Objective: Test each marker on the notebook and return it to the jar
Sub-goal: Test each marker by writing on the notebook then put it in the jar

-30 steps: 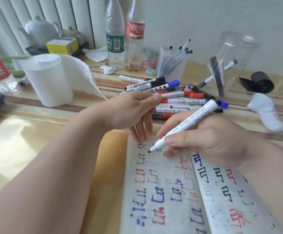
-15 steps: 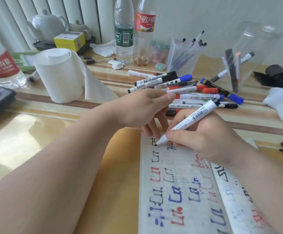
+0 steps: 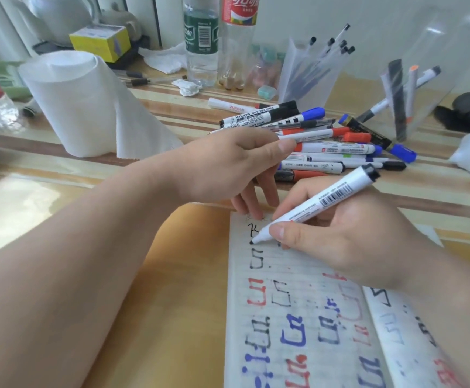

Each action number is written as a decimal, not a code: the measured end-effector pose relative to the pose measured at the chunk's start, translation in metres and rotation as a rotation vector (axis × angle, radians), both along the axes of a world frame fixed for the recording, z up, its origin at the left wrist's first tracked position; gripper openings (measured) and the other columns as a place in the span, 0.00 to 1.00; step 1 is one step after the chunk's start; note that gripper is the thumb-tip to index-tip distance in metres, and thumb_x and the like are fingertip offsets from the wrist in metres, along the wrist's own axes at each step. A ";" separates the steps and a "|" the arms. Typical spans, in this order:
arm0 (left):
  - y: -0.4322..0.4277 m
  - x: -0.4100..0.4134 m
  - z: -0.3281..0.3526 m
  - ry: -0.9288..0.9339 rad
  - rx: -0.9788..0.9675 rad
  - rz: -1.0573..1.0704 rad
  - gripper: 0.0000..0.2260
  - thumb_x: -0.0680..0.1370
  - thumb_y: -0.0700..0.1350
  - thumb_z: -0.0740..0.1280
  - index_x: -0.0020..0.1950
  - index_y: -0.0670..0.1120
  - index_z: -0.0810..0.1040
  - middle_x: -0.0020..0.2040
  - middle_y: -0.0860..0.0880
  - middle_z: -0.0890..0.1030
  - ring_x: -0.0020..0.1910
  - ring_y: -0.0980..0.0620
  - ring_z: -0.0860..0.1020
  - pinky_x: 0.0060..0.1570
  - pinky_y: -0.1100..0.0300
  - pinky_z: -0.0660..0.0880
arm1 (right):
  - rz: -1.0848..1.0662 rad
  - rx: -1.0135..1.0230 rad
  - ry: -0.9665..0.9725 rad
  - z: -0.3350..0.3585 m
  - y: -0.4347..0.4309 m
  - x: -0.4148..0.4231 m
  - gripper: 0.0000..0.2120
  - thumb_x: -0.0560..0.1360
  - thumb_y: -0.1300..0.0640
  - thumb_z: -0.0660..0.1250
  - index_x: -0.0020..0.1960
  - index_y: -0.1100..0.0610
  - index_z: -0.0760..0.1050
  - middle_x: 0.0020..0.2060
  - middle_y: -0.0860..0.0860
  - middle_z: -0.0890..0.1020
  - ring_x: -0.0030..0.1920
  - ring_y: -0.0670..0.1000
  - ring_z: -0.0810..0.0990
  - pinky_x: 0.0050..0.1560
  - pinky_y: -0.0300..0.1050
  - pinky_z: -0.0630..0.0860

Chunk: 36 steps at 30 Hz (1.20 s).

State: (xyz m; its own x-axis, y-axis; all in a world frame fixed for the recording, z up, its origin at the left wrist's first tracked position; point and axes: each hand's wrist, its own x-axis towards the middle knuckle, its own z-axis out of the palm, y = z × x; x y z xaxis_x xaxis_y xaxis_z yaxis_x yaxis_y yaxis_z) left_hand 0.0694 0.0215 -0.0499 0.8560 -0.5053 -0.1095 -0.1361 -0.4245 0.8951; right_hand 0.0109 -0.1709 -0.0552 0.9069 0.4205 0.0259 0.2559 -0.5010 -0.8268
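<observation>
The marker (image 3: 317, 203), white with a black nib, is pinched low on its barrel by the right grip (image 3: 348, 236). Its tip is set on the top left of the notebook (image 3: 298, 317), just nearer than the left grip (image 3: 222, 166), whose straight fingers are pressed on the page's upper edge and hold nothing. Many red, blue and black test marks are seen on both pages. Only a few markers are stood in the jar (image 3: 452, 51), beyond and right of the right grip. A pile of markers (image 3: 326, 148) lies on the tabletop (image 3: 172, 275) just beyond both grips, so most of the task is judged undone.
</observation>
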 end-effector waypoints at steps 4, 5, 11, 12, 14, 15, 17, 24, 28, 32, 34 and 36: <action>0.001 -0.001 0.001 0.008 0.002 -0.005 0.18 0.85 0.58 0.56 0.44 0.46 0.71 0.43 0.44 0.87 0.38 0.42 0.87 0.37 0.50 0.85 | -0.023 -0.005 -0.018 0.000 0.001 0.001 0.07 0.67 0.46 0.73 0.41 0.49 0.82 0.35 0.51 0.84 0.37 0.51 0.83 0.39 0.51 0.78; 0.001 -0.001 0.001 0.007 0.006 -0.007 0.18 0.85 0.58 0.55 0.44 0.47 0.71 0.43 0.44 0.87 0.38 0.43 0.87 0.38 0.50 0.85 | -0.028 -0.009 -0.022 0.000 0.000 0.001 0.08 0.67 0.46 0.73 0.41 0.49 0.82 0.34 0.51 0.84 0.37 0.50 0.83 0.39 0.51 0.78; 0.001 -0.002 0.001 -0.009 0.023 -0.004 0.18 0.85 0.58 0.56 0.44 0.47 0.71 0.42 0.44 0.88 0.38 0.43 0.87 0.38 0.50 0.85 | -0.019 -0.024 -0.013 0.001 -0.001 0.001 0.08 0.67 0.46 0.73 0.41 0.50 0.82 0.34 0.51 0.84 0.37 0.51 0.83 0.39 0.54 0.80; 0.001 -0.002 0.001 -0.011 0.024 -0.003 0.18 0.85 0.58 0.56 0.44 0.46 0.71 0.42 0.45 0.88 0.38 0.43 0.87 0.38 0.50 0.85 | -0.003 -0.018 -0.005 0.001 -0.001 0.001 0.08 0.67 0.47 0.73 0.41 0.50 0.82 0.34 0.50 0.84 0.37 0.51 0.83 0.38 0.52 0.80; 0.001 -0.002 0.000 -0.019 0.025 -0.002 0.19 0.85 0.58 0.56 0.44 0.46 0.71 0.42 0.45 0.87 0.38 0.43 0.87 0.38 0.50 0.85 | 0.036 -0.017 0.010 0.001 -0.002 -0.001 0.06 0.67 0.47 0.74 0.40 0.49 0.82 0.34 0.51 0.84 0.37 0.50 0.83 0.39 0.50 0.80; 0.001 -0.002 0.000 -0.022 0.024 0.000 0.19 0.85 0.58 0.56 0.44 0.45 0.71 0.42 0.45 0.87 0.38 0.43 0.87 0.38 0.49 0.85 | 0.050 -0.020 0.015 0.002 -0.002 -0.001 0.06 0.67 0.47 0.74 0.40 0.49 0.82 0.34 0.51 0.84 0.37 0.51 0.83 0.39 0.51 0.80; 0.001 -0.002 0.000 -0.028 0.019 0.009 0.19 0.85 0.57 0.57 0.45 0.44 0.71 0.41 0.45 0.87 0.37 0.43 0.87 0.38 0.49 0.85 | 0.063 -0.023 0.012 0.002 -0.002 0.000 0.07 0.66 0.47 0.74 0.39 0.49 0.82 0.33 0.52 0.84 0.36 0.51 0.82 0.37 0.53 0.79; 0.001 -0.003 0.001 -0.039 0.042 -0.002 0.19 0.86 0.58 0.56 0.44 0.46 0.71 0.42 0.46 0.87 0.38 0.44 0.87 0.38 0.50 0.85 | 0.005 0.053 -0.013 0.001 -0.004 0.004 0.07 0.65 0.51 0.73 0.38 0.54 0.80 0.29 0.55 0.81 0.30 0.53 0.77 0.29 0.46 0.71; 0.000 -0.003 0.001 -0.042 0.046 0.000 0.19 0.85 0.57 0.57 0.45 0.44 0.72 0.42 0.45 0.87 0.37 0.44 0.87 0.38 0.50 0.85 | -0.005 0.041 -0.015 -0.001 -0.004 0.005 0.05 0.67 0.52 0.72 0.38 0.53 0.80 0.27 0.50 0.80 0.28 0.44 0.75 0.29 0.35 0.68; 0.000 -0.003 0.000 -0.044 0.048 -0.002 0.18 0.85 0.57 0.57 0.45 0.45 0.73 0.42 0.46 0.88 0.37 0.45 0.87 0.37 0.52 0.85 | -0.006 0.003 -0.062 -0.002 -0.002 0.003 0.06 0.66 0.50 0.73 0.39 0.52 0.80 0.30 0.53 0.81 0.32 0.52 0.78 0.31 0.44 0.73; 0.000 -0.003 0.001 -0.047 0.051 -0.005 0.18 0.85 0.57 0.57 0.46 0.45 0.73 0.42 0.46 0.88 0.37 0.45 0.87 0.37 0.51 0.85 | 0.011 0.008 -0.047 -0.002 -0.001 0.004 0.07 0.67 0.49 0.73 0.39 0.52 0.80 0.32 0.53 0.82 0.34 0.52 0.80 0.34 0.47 0.75; -0.001 -0.003 0.000 -0.054 0.054 -0.008 0.18 0.85 0.57 0.57 0.47 0.45 0.72 0.43 0.45 0.87 0.38 0.45 0.87 0.38 0.50 0.85 | 0.025 0.003 -0.039 -0.002 -0.002 0.004 0.07 0.67 0.49 0.73 0.39 0.52 0.81 0.32 0.53 0.82 0.34 0.53 0.80 0.35 0.49 0.76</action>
State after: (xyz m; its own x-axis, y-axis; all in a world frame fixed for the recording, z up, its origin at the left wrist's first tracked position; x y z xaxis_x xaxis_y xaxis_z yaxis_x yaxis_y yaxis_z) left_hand 0.0667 0.0210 -0.0494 0.8573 -0.5068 -0.0902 -0.1875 -0.4707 0.8621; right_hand 0.0146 -0.1726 -0.0573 0.8943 0.4431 0.0620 0.3001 -0.4913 -0.8177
